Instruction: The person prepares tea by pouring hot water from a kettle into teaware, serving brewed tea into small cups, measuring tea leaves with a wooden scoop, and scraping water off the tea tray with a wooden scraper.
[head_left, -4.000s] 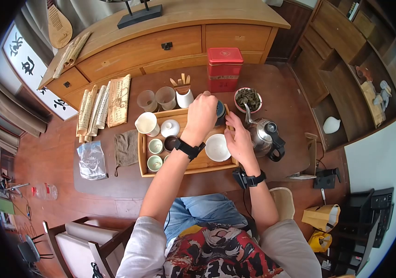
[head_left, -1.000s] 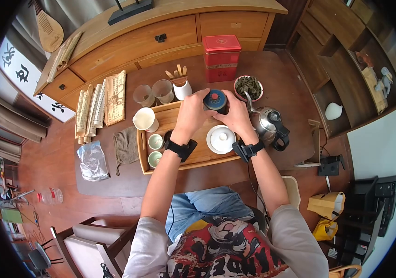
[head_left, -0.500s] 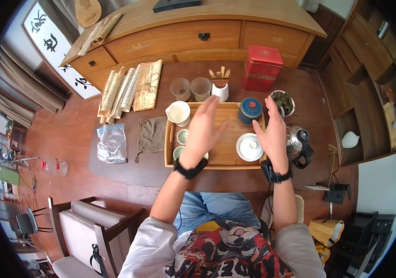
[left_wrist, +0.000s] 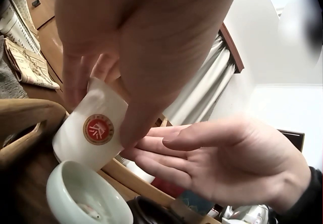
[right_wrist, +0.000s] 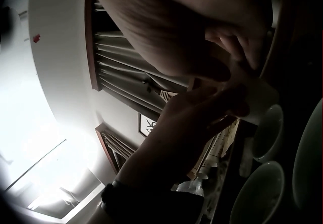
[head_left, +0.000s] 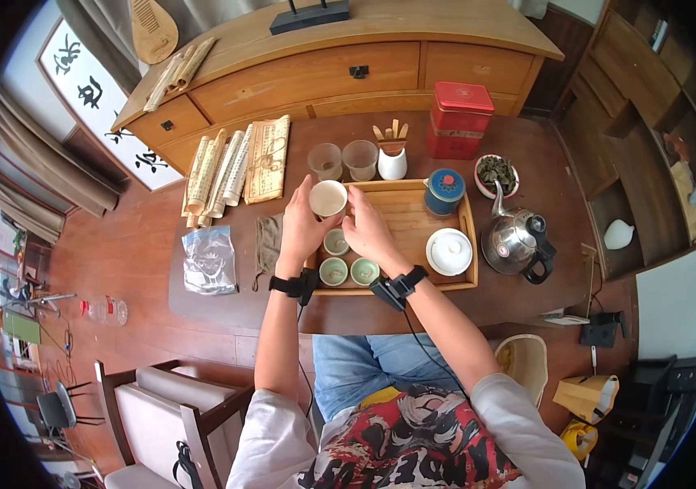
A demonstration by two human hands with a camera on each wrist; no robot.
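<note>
A white pitcher [head_left: 328,198] with a red round emblem stands at the left side of the wooden tray [head_left: 409,220]. My left hand [head_left: 306,224] grips it, with the thumb on the near side and the fingers round the far side. My right hand [head_left: 368,230] reaches to its other side, fingers nearly straight and fingertips at its wall. Several pale green cups [head_left: 333,271] sit just in front, and one cup [left_wrist: 88,196] is close under the pitcher in the left wrist view. At the tray's right are a lidded white gaiwan [head_left: 449,251] and a blue lidded jar [head_left: 445,191].
A steel kettle [head_left: 515,240] stands right of the tray, by a bowl of tea leaves [head_left: 496,174]. Behind are a red tin [head_left: 460,121], a white tool holder [head_left: 392,165] and two clear glasses [head_left: 359,160]. Bamboo scrolls [head_left: 226,167] and a plastic bag [head_left: 209,261] lie left.
Both hands have left the blue jar, which now stands at the tray's far right corner, and moved left to the pitcher. The lid has gone onto the gaiwan since the oldest frame.
</note>
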